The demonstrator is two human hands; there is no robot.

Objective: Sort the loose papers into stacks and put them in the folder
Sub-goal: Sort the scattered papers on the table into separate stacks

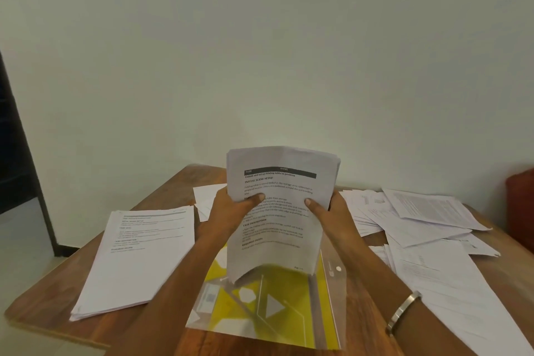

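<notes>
Both hands, left and right, thumbs pinching a paper stack upright above a folder at 6 o'clock.

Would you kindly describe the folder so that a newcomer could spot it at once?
On the wooden table, look at the near middle, directly under the sheaf of papers held upright by both hands. There lies the folder, flat between the neat stack and the scattered papers. It alone is clear plastic with a yellow pattern; everything around it is white paper.
</notes>
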